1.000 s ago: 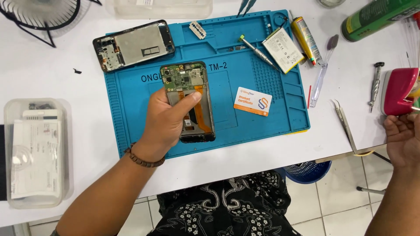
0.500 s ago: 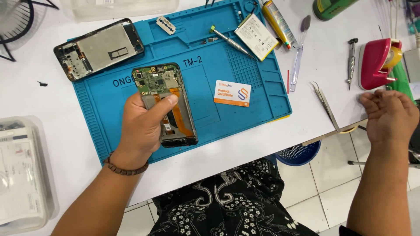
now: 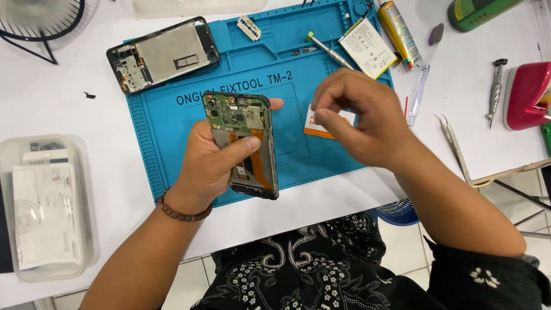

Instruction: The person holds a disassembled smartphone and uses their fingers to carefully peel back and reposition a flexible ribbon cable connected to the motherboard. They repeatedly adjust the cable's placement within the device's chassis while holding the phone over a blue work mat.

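My left hand gripped the opened phone above the blue mat; my right hand hovered beside it, fingertips pinched together, contents unclear; I judged component fitting underway, needing steady placement.

A white table fills most of the view under even, bright light. Beneath its edge lies pale tiled floor, with a blue bin.

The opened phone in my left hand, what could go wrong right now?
1. The opened phone is held above the blue repair mat by the left hand alone, its thumb lying across the exposed board; a slip or pressure might harm the parts.
2. The right hand has its fingertips pinched together; anything tiny between them cannot be seen and could easily drop.
3. A razor blade lies bare on the mat.
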